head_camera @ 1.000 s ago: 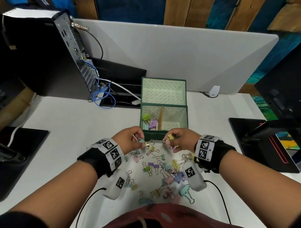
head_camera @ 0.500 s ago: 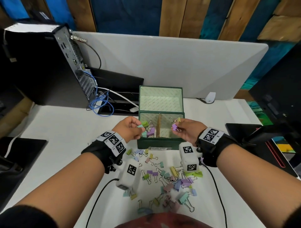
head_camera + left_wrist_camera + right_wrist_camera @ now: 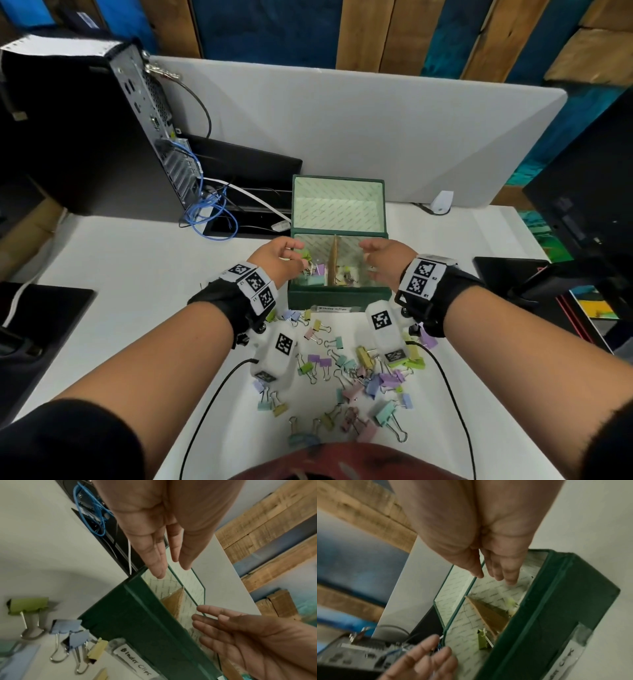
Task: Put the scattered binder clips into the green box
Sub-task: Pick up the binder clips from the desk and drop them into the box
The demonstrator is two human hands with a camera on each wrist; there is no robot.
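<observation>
Head view: left hand (image 3: 274,262) and right hand (image 3: 385,262) held over open green lidded box (image 3: 339,297), fingers spread, nothing pinched, likely for release into its 2 compartments. Pastel metal binder clips (image 3: 346,373) scattered along near table edge, some seen inside box.

A white label (image 3: 133,660) is stuck under clear tape on the front wall of my green box (image 3: 137,615), low in the left wrist view; handwritten in black marker, it reads "Binder Clips". The same label (image 3: 334,308) shows at centre in the head view, too small to make out. The box's pale lining (image 3: 471,616) carries a repeated small printed word I cannot read for sure. My wristbands bear square black-and-white code markers (image 3: 419,275), their tiny numbers illegible.
</observation>
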